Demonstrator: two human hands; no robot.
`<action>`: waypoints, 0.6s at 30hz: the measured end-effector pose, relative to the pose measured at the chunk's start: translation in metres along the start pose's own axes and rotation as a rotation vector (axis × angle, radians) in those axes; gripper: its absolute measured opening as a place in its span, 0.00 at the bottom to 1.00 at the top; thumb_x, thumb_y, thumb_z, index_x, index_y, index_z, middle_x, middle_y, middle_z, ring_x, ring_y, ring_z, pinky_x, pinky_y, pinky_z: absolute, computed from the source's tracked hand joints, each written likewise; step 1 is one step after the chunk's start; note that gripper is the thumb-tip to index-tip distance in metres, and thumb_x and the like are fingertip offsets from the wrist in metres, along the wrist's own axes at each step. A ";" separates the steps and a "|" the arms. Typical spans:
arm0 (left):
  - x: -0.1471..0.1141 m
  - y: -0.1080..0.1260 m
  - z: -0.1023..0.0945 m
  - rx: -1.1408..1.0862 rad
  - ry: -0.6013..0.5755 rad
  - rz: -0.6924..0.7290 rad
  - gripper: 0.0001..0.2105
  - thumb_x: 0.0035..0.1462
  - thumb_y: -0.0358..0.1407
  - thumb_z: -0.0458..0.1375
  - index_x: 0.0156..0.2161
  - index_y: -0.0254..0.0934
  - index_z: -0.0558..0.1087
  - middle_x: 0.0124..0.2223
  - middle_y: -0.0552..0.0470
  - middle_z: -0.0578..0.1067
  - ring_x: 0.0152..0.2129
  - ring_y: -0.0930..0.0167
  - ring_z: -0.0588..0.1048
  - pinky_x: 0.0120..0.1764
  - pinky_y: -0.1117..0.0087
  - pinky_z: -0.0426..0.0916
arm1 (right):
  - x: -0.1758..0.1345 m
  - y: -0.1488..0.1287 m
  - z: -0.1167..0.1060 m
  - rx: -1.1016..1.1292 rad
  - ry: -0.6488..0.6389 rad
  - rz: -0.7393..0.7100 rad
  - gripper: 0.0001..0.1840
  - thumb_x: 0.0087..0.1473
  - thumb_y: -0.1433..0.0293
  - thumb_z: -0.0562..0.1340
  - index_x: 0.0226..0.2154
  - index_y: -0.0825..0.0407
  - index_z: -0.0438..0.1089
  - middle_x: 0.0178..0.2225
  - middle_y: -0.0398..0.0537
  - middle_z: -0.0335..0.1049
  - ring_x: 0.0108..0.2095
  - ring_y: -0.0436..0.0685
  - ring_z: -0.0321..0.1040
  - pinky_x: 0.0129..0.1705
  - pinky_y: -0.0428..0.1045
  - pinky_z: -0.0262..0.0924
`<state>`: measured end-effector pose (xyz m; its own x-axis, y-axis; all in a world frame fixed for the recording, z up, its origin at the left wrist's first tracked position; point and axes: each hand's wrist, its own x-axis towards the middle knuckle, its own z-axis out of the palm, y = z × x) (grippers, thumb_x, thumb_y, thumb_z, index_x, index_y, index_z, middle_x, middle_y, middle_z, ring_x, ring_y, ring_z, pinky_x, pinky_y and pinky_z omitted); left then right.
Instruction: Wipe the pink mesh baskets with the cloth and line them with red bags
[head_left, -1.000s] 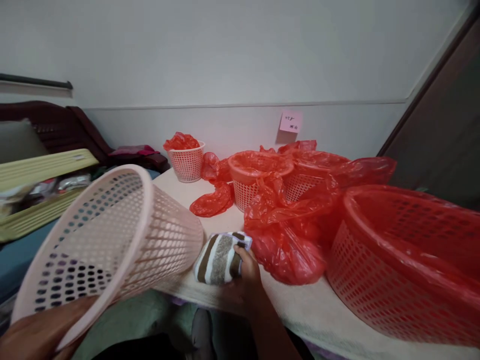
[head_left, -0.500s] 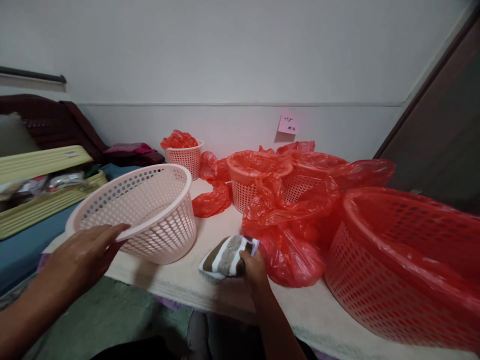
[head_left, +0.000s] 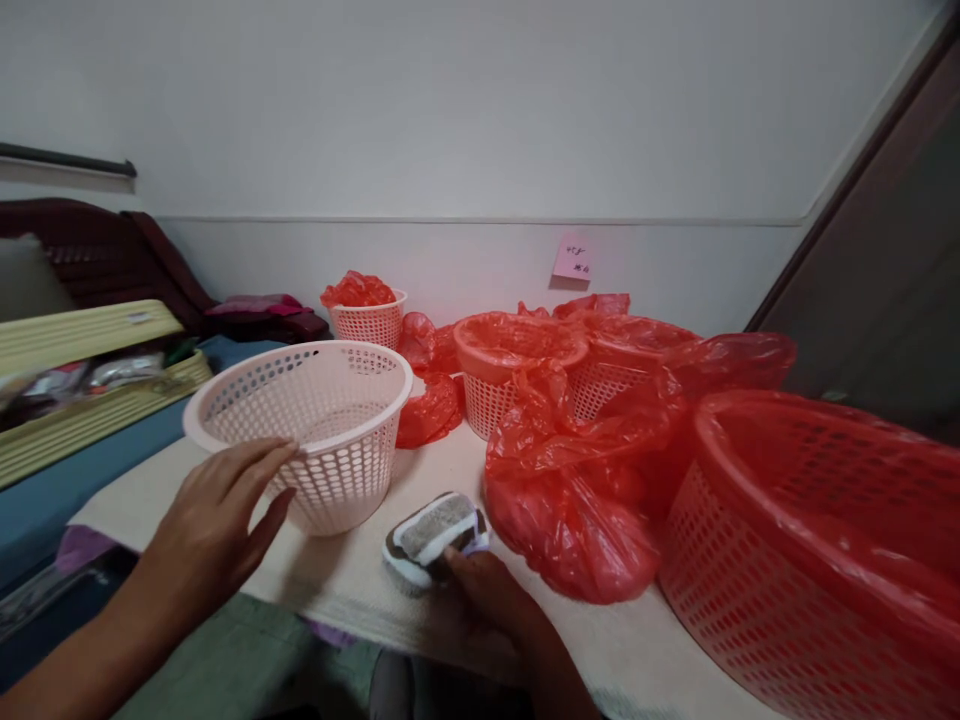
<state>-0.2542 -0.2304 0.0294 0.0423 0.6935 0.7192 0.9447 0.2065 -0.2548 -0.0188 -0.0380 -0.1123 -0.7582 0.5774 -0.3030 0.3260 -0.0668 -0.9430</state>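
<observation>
In the head view my left hand (head_left: 217,510) is at the near rim of a pale pink plastic basket (head_left: 349,470). Its fingertips reach the rim, while the thumb stands apart from it, so the hand is open. The basket has round holes near the rim and mesh walls, and I see nothing in it. My right hand (head_left: 487,590) pinches a folded, fuzzy striped cloth (head_left: 435,530) in grey, white and brown, low over the table. A light purple edge shows beside my fingers. The underside of the cloth is hidden.
Right of the cloth sits a filled red plastic bag (head_left: 574,510). A large basket lined with red plastic (head_left: 810,560) stands at the right. More lined baskets (head_left: 491,395) and a small basket (head_left: 367,322) are behind. A pink note (head_left: 571,260) is on the wall.
The pink basket has shifted right and sits more upright. My left hand has loosened from its rim, thumb now apart. My right hand has brought the cloth left and nearer, more folded.
</observation>
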 end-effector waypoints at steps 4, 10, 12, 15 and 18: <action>0.003 0.036 0.002 -0.149 -0.033 0.059 0.26 0.56 0.26 0.59 0.60 0.35 0.62 0.56 0.36 0.71 0.55 0.57 0.69 0.56 0.53 0.65 | -0.013 -0.006 0.010 0.084 -0.436 0.097 0.17 0.54 0.57 0.58 0.25 0.53 0.70 0.17 0.43 0.67 0.16 0.50 0.64 0.20 0.44 0.57; 0.002 0.077 0.053 -0.374 -0.184 0.122 0.20 0.60 0.27 0.55 0.57 0.39 0.65 0.56 0.46 0.72 0.55 0.68 0.68 0.57 0.66 0.64 | 0.008 -0.002 0.026 -0.027 -0.194 -0.128 0.04 0.50 0.70 0.58 0.31 0.51 0.69 0.25 0.41 0.67 0.26 0.51 0.65 0.29 0.46 0.57; 0.004 0.084 0.087 -0.473 -0.355 -0.016 0.16 0.63 0.32 0.51 0.56 0.41 0.67 0.59 0.46 0.69 0.57 0.68 0.68 0.57 0.66 0.65 | 0.014 0.001 0.026 -0.123 -0.064 -0.162 0.08 0.48 0.74 0.59 0.33 0.52 0.70 0.28 0.42 0.68 0.30 0.52 0.64 0.33 0.47 0.55; 0.010 0.086 0.147 -0.504 -0.466 -0.225 0.15 0.63 0.34 0.51 0.53 0.34 0.69 0.62 0.37 0.65 0.59 0.61 0.66 0.60 0.58 0.63 | 0.014 0.002 0.023 -0.211 -0.025 -0.195 0.12 0.46 0.76 0.59 0.35 0.51 0.72 0.31 0.42 0.70 0.33 0.52 0.64 0.36 0.47 0.53; 0.021 0.083 0.204 -0.483 -0.486 -0.364 0.15 0.62 0.32 0.53 0.53 0.30 0.69 0.61 0.34 0.65 0.59 0.59 0.65 0.60 0.54 0.62 | 0.010 -0.002 0.021 -0.208 -0.058 -0.180 0.14 0.46 0.77 0.58 0.36 0.50 0.72 0.30 0.40 0.70 0.32 0.51 0.64 0.34 0.45 0.53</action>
<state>-0.2411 -0.0579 -0.1086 -0.3402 0.8876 0.3105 0.9134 0.2333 0.3336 -0.0390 -0.0494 -0.1167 -0.8437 0.5165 -0.1461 0.2873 0.2045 -0.9358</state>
